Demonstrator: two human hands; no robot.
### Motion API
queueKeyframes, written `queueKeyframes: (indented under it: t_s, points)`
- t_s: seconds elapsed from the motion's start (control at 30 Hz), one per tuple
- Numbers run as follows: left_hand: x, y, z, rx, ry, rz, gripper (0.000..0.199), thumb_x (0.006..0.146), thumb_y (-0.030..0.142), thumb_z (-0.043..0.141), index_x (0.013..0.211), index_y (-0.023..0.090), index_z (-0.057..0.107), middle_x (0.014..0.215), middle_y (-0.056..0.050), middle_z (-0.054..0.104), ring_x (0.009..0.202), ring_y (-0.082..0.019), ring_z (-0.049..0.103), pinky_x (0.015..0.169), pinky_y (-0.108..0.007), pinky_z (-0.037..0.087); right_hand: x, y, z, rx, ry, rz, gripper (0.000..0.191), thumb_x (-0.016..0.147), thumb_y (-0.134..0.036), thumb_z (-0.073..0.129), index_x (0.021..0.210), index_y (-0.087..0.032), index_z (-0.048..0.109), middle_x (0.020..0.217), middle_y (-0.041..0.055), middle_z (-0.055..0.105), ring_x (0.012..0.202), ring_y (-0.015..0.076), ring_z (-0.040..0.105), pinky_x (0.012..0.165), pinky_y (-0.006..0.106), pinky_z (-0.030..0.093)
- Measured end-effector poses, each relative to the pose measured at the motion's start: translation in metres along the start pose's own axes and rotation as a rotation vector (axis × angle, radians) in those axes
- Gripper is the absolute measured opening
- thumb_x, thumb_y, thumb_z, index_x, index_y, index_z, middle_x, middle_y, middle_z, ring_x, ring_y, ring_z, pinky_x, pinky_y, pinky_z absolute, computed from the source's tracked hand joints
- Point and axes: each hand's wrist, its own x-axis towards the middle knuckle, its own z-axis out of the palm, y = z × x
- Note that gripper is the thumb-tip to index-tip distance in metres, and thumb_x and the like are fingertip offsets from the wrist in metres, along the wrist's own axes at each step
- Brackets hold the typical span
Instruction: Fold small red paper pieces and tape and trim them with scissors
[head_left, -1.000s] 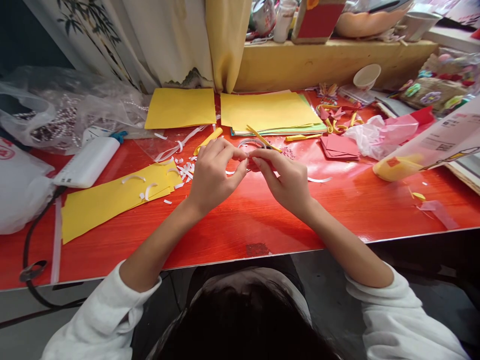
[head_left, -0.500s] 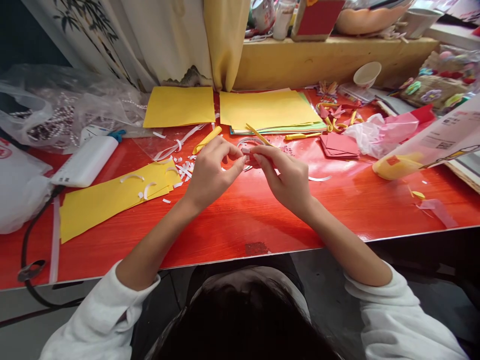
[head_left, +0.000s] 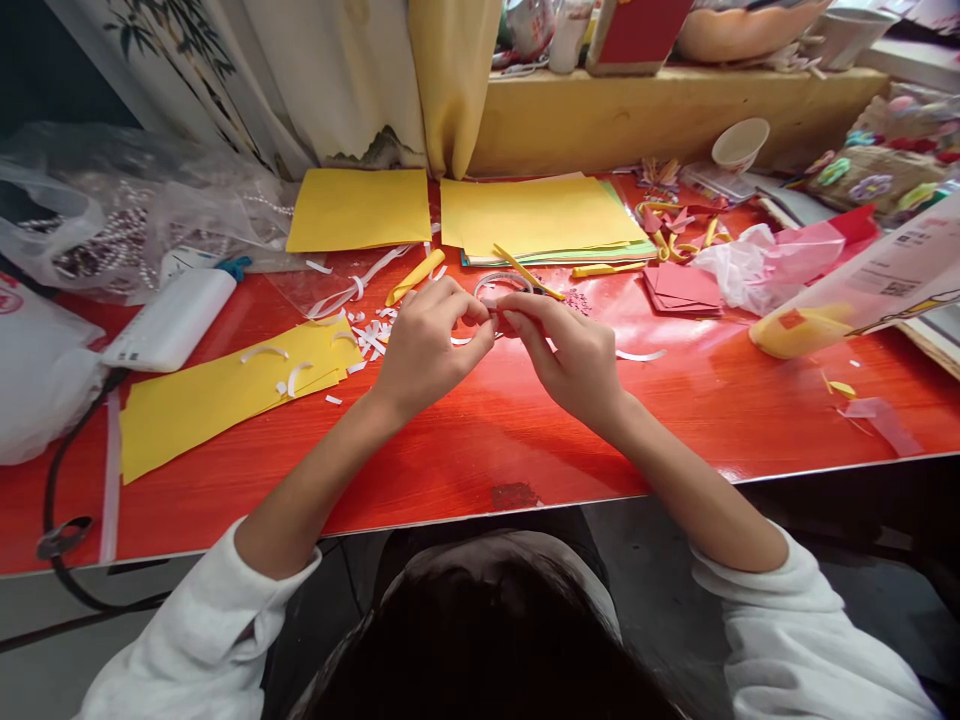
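My left hand [head_left: 427,340] and my right hand [head_left: 576,345] meet fingertip to fingertip above the red table [head_left: 480,440]. Thumb and forefinger of each are pinched together. Between them is something tiny, mostly covered by the fingers, that I cannot make out. Just behind the fingertips lies a pale ring [head_left: 501,276] that looks like a roll of tape. A narrow yellow paper strip [head_left: 529,272] slants beside it, close to my right fingers. Near my left knuckles rests a rolled piece of yellow paper [head_left: 415,278], with white paper scraps [head_left: 371,340] next to it.
Yellow sheets [head_left: 360,210] and a paper stack [head_left: 540,215] lie at the back. Long yellow strips [head_left: 202,410] and a white power bank [head_left: 171,320] are on the left. Red paper squares [head_left: 681,288], crumpled plastic and a paper cup [head_left: 741,145] occupy the right.
My fingertips have shifted slightly and closed further over the small piece, so less of it shows. Both hands stay in nearly the same place.
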Motion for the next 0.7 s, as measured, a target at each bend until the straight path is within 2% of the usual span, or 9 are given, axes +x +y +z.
queueKeyframes:
  t_s: [0.33,0.7]
  points:
    - [-0.0001,-0.0006,-0.0001,0.015,-0.008,0.0,0.008,0.081,0.019,0.055,0.074,0.018,0.058,0.08,-0.002,0.061,0.078,-0.015,0.056,0.076,-0.032,0.04,0.0004,0.0017,0.0006,-0.006,0.01,-0.046,0.018,0.09,-0.011,0.046,0.101,-0.017,0.058,0.092,0.0042,0.07,0.08,0.0117,0.068,0.07,0.021,0.056]
    - [-0.0001,-0.0001,-0.0007,0.008,-0.032,-0.004,0.009,0.082,0.017,0.052,0.075,0.018,0.058,0.08,-0.002,0.06,0.078,-0.014,0.054,0.076,-0.032,0.04,0.0004,0.0006,0.0002,-0.023,-0.008,-0.022,0.019,0.092,-0.013,0.044,0.101,-0.019,0.059,0.089,0.003,0.07,0.077,0.0114,0.068,0.069,0.022,0.055]
